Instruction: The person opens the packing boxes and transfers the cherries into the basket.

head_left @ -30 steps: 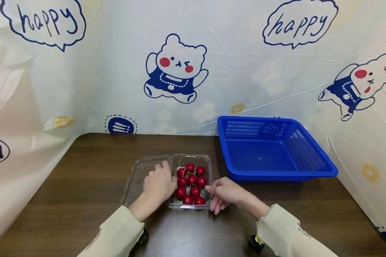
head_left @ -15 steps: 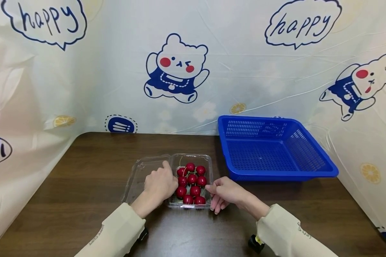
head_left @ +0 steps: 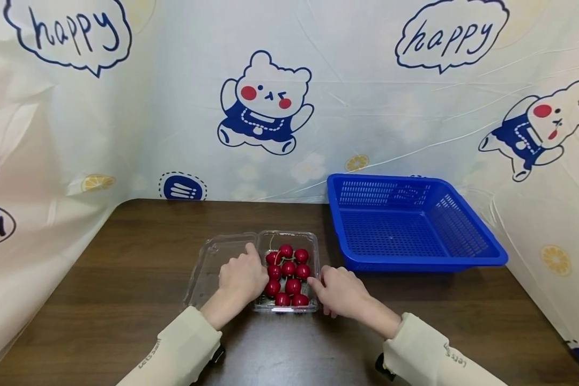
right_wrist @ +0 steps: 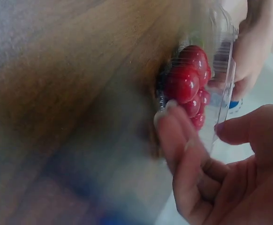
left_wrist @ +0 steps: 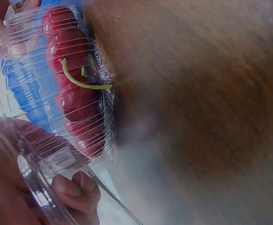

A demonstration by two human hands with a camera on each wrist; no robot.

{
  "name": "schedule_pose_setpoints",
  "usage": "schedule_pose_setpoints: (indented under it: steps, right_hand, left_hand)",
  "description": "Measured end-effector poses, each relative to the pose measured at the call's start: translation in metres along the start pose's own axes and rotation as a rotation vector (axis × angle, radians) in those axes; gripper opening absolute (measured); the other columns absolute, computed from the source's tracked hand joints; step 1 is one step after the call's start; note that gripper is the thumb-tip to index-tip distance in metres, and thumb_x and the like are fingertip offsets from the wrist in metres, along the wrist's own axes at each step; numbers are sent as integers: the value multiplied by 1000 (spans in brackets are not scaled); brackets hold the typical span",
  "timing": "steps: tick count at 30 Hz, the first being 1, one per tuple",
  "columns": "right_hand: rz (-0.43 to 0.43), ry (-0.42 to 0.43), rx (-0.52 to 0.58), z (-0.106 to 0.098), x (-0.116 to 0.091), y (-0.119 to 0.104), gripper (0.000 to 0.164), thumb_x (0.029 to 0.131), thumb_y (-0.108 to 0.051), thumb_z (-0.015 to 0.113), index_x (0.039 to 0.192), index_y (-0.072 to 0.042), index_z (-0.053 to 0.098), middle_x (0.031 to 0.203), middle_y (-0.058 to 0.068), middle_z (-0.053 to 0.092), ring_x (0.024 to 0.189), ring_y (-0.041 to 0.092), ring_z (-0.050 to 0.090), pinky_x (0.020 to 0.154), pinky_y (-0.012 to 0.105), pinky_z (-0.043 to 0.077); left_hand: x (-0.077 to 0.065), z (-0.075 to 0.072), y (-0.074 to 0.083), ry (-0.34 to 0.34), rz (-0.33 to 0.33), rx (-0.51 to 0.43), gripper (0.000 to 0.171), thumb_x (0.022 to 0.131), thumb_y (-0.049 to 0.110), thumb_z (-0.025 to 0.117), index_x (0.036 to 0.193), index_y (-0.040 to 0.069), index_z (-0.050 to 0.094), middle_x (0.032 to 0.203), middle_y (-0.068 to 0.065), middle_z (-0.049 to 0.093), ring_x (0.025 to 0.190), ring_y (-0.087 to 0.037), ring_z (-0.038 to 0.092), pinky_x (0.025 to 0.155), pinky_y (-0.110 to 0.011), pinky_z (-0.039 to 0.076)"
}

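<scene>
A clear plastic clamshell box (head_left: 284, 309) lies open on the wooden table, its lid (head_left: 212, 262) folded out to the left. Several red cherries (head_left: 292, 286) with green stems sit in its base. My left hand (head_left: 241, 276) grips the box at the hinge side; in the left wrist view, curled fingers (left_wrist: 75, 192) show through the clear plastic. My right hand (head_left: 342, 292) holds the right wall. In the right wrist view its thumb (right_wrist: 235, 130) is at the rim, with the other fingers curled low against the side.
A blue perforated plastic basket (head_left: 391, 236) stands at the back right, behind the right hand. Dark wooden table (head_left: 101, 300) stretches around the box. A printed cloth (head_left: 173, 107) with bear drawings hangs behind and at both sides.
My right hand has turned over, its back now facing up and its fingers tucked beside the box wall. The left hand has shifted very slightly right; the box barely moves.
</scene>
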State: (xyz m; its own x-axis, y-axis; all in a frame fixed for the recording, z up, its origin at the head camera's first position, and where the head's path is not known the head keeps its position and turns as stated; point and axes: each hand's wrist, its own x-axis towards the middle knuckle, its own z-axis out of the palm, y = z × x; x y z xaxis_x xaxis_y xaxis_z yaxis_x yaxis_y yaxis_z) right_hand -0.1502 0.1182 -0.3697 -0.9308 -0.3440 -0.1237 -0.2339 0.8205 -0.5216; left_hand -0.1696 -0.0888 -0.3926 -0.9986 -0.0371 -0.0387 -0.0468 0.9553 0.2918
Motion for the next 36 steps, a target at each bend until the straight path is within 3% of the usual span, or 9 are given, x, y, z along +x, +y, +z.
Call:
schedule_pose_setpoints:
  steps: [5,12,25,31,36]
  right_hand:
    - [-11,151,-244,3,1,-6,36,90,-31,61,65,-7,55,49,3,51,41,16,47,36,31,39]
    - [-35,233,-377,4,4,-8,36,84,-33,67,62,-8,53,51,7,53,46,25,56,38,38,46]
    - [-115,320,-475,-2,8,-14,38,80,-33,72,60,-8,52,51,9,58,44,28,57,34,36,44]
    - [-121,357,-454,-9,13,-18,35,80,-32,73,66,-7,53,53,13,60,49,34,62,35,39,45]
    - [-245,356,-467,-12,18,-20,30,81,-29,72,70,-7,55,52,10,61,45,30,59,34,38,44]
  left_hand:
    - [-1,-1,0,5,-1,8,33,85,21,54,106,-5,48,72,-21,67,57,-35,63,44,-45,48]
    - [-1,-1,-1,17,-6,-2,30,83,19,54,103,-3,50,69,-19,64,53,-32,59,43,-43,48]
    - [1,-1,-2,21,-12,-11,28,82,18,53,102,-2,54,76,-22,67,58,-35,61,45,-45,49]
    - [1,-1,-1,10,-13,-11,27,84,19,53,101,-1,54,75,-21,66,56,-33,59,45,-44,49]
    - [0,-1,0,3,-16,-5,28,85,20,54,102,-2,53,75,-20,66,56,-33,59,45,-44,48]
